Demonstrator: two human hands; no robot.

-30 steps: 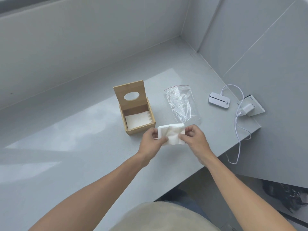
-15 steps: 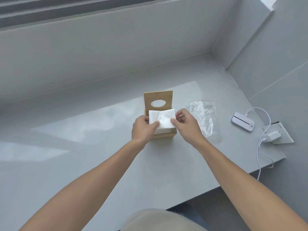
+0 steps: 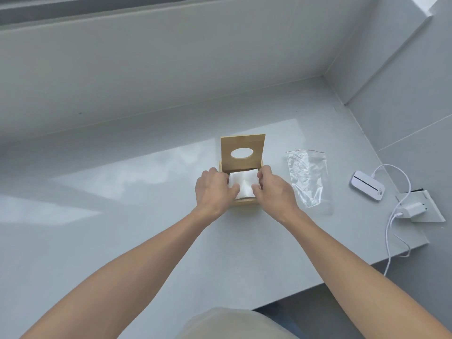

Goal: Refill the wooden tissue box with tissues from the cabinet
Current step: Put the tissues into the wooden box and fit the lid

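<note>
My grip, left hand [image 3: 214, 189] and right hand [image 3: 274, 190], pinches the tissue stack [image 3: 242, 183], now lowered from above into the wooden tissue box [image 3: 242, 152] mid-table; seating it remains, then closing the lid.

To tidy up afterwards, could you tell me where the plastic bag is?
The bag lies flat on the counter, right of the box.

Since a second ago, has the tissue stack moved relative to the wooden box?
Yes. The tissue stack went from in front of the wooden box into its open top, between the left hand and right hand.
</note>
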